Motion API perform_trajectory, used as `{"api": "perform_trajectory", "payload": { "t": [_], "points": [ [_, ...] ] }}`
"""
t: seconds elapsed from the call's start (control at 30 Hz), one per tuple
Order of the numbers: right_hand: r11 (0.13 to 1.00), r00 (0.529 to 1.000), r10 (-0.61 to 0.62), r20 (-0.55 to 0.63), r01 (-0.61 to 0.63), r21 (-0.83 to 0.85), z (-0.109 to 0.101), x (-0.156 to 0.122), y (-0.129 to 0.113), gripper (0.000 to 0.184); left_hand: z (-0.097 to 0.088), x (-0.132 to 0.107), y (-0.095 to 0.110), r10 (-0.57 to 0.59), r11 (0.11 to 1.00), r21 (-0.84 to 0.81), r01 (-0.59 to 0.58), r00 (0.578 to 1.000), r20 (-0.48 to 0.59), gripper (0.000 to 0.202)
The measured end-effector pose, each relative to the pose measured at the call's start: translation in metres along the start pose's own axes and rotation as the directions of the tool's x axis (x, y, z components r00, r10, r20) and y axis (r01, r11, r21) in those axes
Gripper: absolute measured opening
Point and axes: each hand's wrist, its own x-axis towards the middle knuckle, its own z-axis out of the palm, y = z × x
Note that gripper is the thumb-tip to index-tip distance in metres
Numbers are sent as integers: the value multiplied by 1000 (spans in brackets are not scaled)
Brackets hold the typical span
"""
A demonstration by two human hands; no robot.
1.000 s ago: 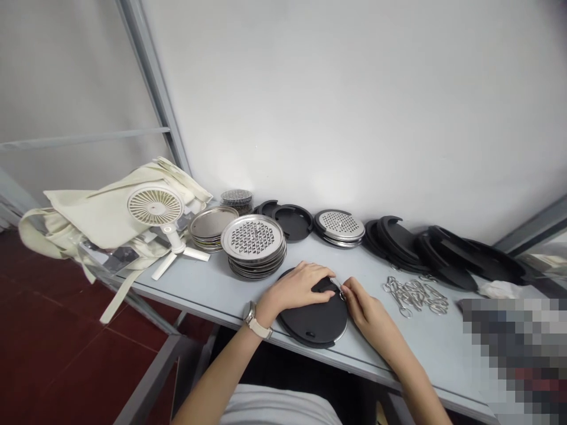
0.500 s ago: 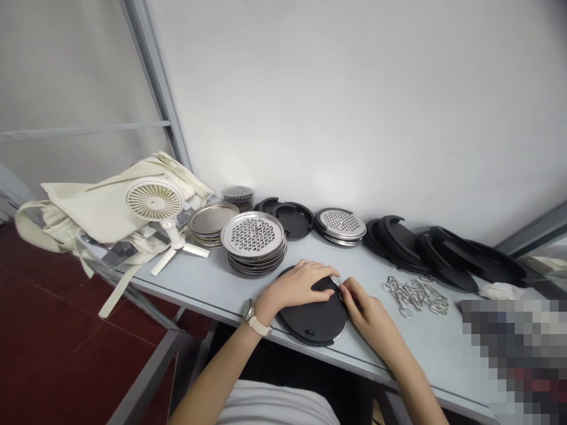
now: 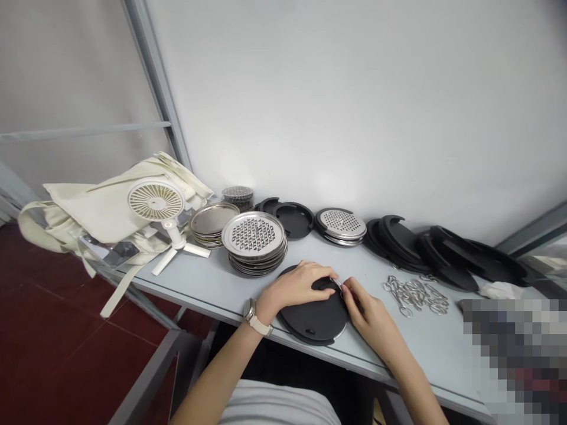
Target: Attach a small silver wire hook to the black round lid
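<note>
A black round disc with a metal edge showing lies at the table's front edge. My left hand, wearing a watch on the wrist, rests over its far left part, fingers curled and thumb pressed near the right rim. Between the fingertips of both hands is a small metal ring clip at the disc's upper right rim. My right hand pinches the near end of this clip. Whether the clip passes through the disc is hidden by the fingers. A pile of similar metal clips lies to the right.
Beyond my hands stand stacked metal grater discs, plain metal discs and perforated discs. Black round holders line the wall. At the left are a white fan and a cream bag.
The metal clip has shifted slightly between my fingertips. Both hands stay in nearly the same place on the disc.
</note>
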Motion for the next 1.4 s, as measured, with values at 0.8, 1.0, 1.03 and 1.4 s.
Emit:
{"api": "perform_trajectory", "payload": {
  "t": [0.8,1.0,1.03,1.4],
  "points": [
    [984,993,-86,-83,72,-163,5,-3,6,19,1,2,-2,23,1000,9,-24,999,27,27],
    [938,979,-163,-118,117,-326,6,-4,8,23,1,2,-2,38,999,6,-38,999,14,27],
    [925,976,-178,-124,123,-360,6,-4,8,24,1,2,-2,39,999,6,-39,999,12,26],
    [884,952,-251,-176,151,-443,7,-5,5,28,0,2,0,18,1000,-14,-18,999,32,25]
  ]
}}
